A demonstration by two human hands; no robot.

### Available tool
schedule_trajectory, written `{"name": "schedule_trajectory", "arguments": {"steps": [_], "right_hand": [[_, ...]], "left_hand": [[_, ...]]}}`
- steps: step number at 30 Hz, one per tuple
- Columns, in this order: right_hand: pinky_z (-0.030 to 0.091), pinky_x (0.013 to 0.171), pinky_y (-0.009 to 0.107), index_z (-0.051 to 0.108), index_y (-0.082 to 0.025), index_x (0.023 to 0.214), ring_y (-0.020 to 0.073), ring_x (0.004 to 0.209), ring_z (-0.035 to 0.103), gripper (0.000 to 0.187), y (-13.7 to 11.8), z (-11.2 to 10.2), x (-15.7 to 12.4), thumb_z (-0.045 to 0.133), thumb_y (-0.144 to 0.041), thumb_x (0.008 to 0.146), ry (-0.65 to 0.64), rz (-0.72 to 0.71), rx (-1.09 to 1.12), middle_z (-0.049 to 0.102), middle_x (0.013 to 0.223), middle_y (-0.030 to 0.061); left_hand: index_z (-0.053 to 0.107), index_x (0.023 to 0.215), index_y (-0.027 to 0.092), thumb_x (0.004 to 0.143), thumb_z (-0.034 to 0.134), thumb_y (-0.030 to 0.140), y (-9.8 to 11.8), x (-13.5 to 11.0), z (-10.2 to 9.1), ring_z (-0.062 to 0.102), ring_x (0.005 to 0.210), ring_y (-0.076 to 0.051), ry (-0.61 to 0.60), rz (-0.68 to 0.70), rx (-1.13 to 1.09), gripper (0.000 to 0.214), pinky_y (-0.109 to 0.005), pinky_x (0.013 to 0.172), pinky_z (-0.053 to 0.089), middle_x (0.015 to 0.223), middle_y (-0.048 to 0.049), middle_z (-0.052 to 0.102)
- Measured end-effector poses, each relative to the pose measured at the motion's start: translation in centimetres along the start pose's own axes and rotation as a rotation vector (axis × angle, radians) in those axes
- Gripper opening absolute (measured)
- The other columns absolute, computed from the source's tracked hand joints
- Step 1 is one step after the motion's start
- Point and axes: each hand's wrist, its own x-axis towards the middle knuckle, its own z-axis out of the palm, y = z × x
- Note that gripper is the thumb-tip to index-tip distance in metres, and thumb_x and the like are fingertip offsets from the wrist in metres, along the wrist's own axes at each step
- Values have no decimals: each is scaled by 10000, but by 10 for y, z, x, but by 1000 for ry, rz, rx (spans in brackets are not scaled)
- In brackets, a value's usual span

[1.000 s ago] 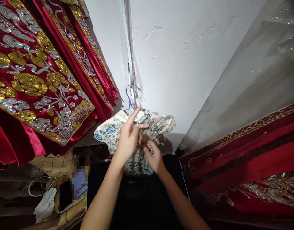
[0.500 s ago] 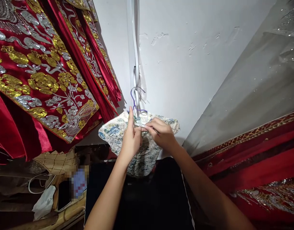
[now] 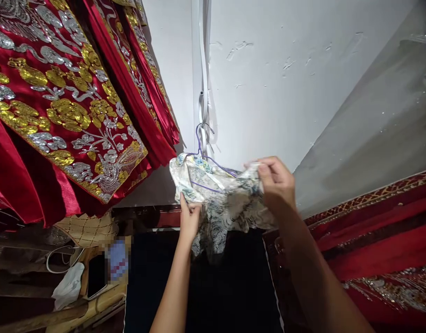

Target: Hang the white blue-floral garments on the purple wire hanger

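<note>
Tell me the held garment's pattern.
The garment is floral, blue and yellow on off-white, best seen in the head view.

Left forearm [image 3: 174,286] bare, up from the bottom edge left of center, near upright, leaning a bit right; wrist about straight from where I stand. Left hand [image 3: 190,223] just below center: thumb and fingers pinched, index pointing up. Right forearm [image 3: 319,268] bare, partly shaded, slants up-left from lower right. Right hand [image 3: 278,178] right of center: fingers curled, thumb against them, fingertips slightly blurred. 2 hands well apart, right one higher.
</note>
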Motion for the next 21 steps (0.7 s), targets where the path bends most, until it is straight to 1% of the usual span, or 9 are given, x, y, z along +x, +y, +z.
{"name": "schedule_trajectory", "arguments": {"steps": [2, 5, 7, 9, 13, 15, 17, 19, 21], "right_hand": [[470, 710, 356, 629, -226, 872, 216, 778, 601, 202, 3, -21, -8, 598, -418, 926, -84, 192, 225, 609, 762, 32], [459, 745, 377, 570, -220, 709, 207, 719, 546, 288, 7, -43, -31, 643, -449, 868, -198, 305, 527, 472, 633, 9], [452, 743, 381, 510, -226, 629, 207, 707, 505, 344, 10, -52, -50, 665, -457, 831, -183, 366, 656, 369, 591, -1], [438, 679, 360, 468, -230, 603, 205, 687, 467, 372, 15, -56, -72, 690, -459, 794, -91, 428, 751, 306, 582, -5], [417, 588, 333, 468, -232, 632, 167, 603, 398, 331, 33, -53, -108, 729, -390, 760, 150, 504, 926, 296, 615, -18], [433, 590, 324, 481, -226, 646, 150, 592, 414, 280, 46, -48, -119, 725, -304, 762, 236, 575, 1034, 352, 637, -18], [464, 614, 322, 491, -223, 651, 143, 599, 459, 250, 60, -43, -126, 714, -257, 760, 311, 662, 1125, 414, 644, -19], [504, 657, 342, 537, -225, 686, 159, 651, 538, 189, 76, -39, -131, 703, -264, 768, 407, 750, 1127, 512, 677, -13], [533, 716, 373, 603, -228, 759, 186, 736, 607, 111, 90, -36, -134, 698, -282, 780, 474, 822, 1036, 616, 757, -1]], "left_hand": [[98, 1587, 226, 865, 640, 472, 19, 5, -5, 569, 1185, -266, 142, 106, 165, 936, -398, 999, 465, 1302, -153, 562], [113, 1579, 268, 834, 664, 511, 50, 27, -6, 328, 1408, -334, 309, 260, 373, 959, -479, 1131, 336, 1528, -167, 315], [133, 1570, 261, 825, 670, 430, 60, 48, -5, 254, 1442, -347, 330, 337, 481, 934, -501, 1162, 283, 1573, -158, 239], [168, 1556, 238, 796, 656, 297, 62, 69, -5, 234, 1446, -361, 300, 363, 574, 904, -519, 1167, 264, 1595, -156, 202], [406, 1422, 231, 805, 538, 183, 50, 96, -14, 336, 1380, -361, 174, 326, 624, 633, -554, 1135, 281, 1474, -142, 430], [483, 1335, 233, 836, 495, 191, 46, 101, -25, 384, 1343, -347, 176, 302, 591, 501, -546, 1120, 297, 1372, -135, 525], [474, 1335, 226, 845, 492, 204, 46, 101, -37, 394, 1343, -326, 213, 297, 574, 491, -511, 1120, 311, 1373, -137, 520], [472, 1349, 238, 831, 524, 208, 48, 101, -49, 395, 1361, -288, 235, 255, 440, 522, -444, 1138, 309, 1415, -116, 493], [560, 1268, 245, 812, 558, 222, 48, 100, -59, 439, 1338, -263, 223, 148, 224, 457, -385, 1126, 335, 1379, -87, 543]]}}
